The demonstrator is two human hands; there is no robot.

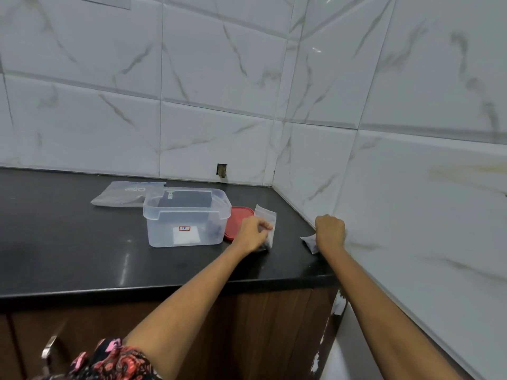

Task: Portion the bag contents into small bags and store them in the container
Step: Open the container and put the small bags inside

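Head view, centre-right of frame: left hand [253, 231] pinching a small bag [267, 224] standing upright on the black counter [68, 242], just right of the red lid [240, 222]. Right hand [330, 231] curled on a second small bag [310, 242], lying flat near the tiled wall [411, 201]; exact finger hold hidden behind the knuckles. Clear container [186, 218] open, left of the lid, with a white labelled packet visible through its front wall. Large source bag [123, 196] flat behind the container, upper left of the counter.

Handling, judged from appearance: thin clear film, light, limp, likely slippery; dark contents settled at the bottom of the upright bag. Grip at the top seam or upper edge, above the contents, to keep the mouth up. Avoid squeezing the filled lower part. Seal state too small to tell.
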